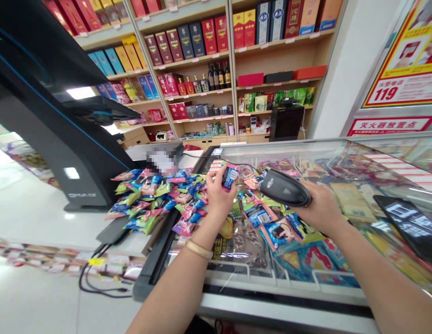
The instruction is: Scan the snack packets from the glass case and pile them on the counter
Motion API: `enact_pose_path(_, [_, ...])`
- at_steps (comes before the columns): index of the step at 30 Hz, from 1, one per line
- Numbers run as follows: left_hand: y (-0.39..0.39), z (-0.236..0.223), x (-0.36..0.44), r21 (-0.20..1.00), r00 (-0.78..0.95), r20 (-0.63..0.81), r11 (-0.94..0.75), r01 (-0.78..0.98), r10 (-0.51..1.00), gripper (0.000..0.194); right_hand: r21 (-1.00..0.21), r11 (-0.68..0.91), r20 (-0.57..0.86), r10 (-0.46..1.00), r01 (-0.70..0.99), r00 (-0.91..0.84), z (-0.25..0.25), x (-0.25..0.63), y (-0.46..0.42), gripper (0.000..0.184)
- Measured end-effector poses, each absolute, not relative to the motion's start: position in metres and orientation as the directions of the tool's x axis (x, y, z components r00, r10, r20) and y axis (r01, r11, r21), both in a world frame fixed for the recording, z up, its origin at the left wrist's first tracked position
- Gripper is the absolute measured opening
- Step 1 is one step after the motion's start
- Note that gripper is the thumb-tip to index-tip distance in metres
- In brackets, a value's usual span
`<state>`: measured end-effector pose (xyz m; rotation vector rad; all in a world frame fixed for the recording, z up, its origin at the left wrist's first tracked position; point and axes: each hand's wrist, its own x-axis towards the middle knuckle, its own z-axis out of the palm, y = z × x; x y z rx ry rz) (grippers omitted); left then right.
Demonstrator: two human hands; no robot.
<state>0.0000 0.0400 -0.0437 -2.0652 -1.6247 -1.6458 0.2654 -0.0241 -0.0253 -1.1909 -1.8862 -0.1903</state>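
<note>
My left hand point(219, 192) is closed on a small blue and pink snack packet point(231, 176), its barcode facing up. In my right hand point(320, 208) is a black barcode scanner point(284, 188), its head pointing left toward that packet. Beneath the scanner, several like packets point(259, 213) lie on the glass top of the display case point(236, 269). To the left of my left hand, a large heap of small snack packets point(156, 197) in blue, pink and green spreads from the white counter point(80, 229) onto the case's edge.
A dark checkout terminal point(93, 139) stands on the left of the counter, beside a small black box point(113, 231) with cables. Flat on the glass at right lies a phone point(410, 225). Shelves of boxes and bottles point(219, 74) line the back wall.
</note>
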Motion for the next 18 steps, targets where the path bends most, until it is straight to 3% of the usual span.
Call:
enact_pose_path(3, [0.041, -0.037, -0.011, 0.504, -0.127, 0.598, -0.248, 0.827, 0.792, 0.055, -0.293, 0.528, 0.748, 0.646, 0.797, -0.153, -0.027, 0.267, -0.023, 0.014])
enact_pose_path(8, [0.034, -0.030, -0.019, 0.175, -0.084, 0.439, 0.006, 0.985, 0.894, 0.041, -0.278, 0.544, 0.762, 0.627, 0.792, -0.163, -0.028, 0.268, -0.022, 0.018])
enact_pose_path(11, [0.032, -0.031, -0.019, 0.068, -0.075, 0.403, 0.052, 0.996, 0.912, 0.030, -0.276, 0.558, 0.772, 0.614, 0.782, -0.166, -0.029, 0.268, -0.022, 0.018])
enact_pose_path(15, [0.033, -0.032, -0.019, 0.098, -0.086, 0.459, 0.045, 0.994, 0.884, 0.037, -0.260, 0.572, 0.790, 0.589, 0.778, -0.169, -0.029, 0.269, -0.022, 0.018])
enact_pose_path(18, [0.033, -0.033, -0.011, 0.254, -0.044, 0.527, -0.108, 0.961, 0.849, 0.045, -0.256, 0.574, 0.795, 0.582, 0.778, -0.168, -0.029, 0.269, -0.021, 0.019])
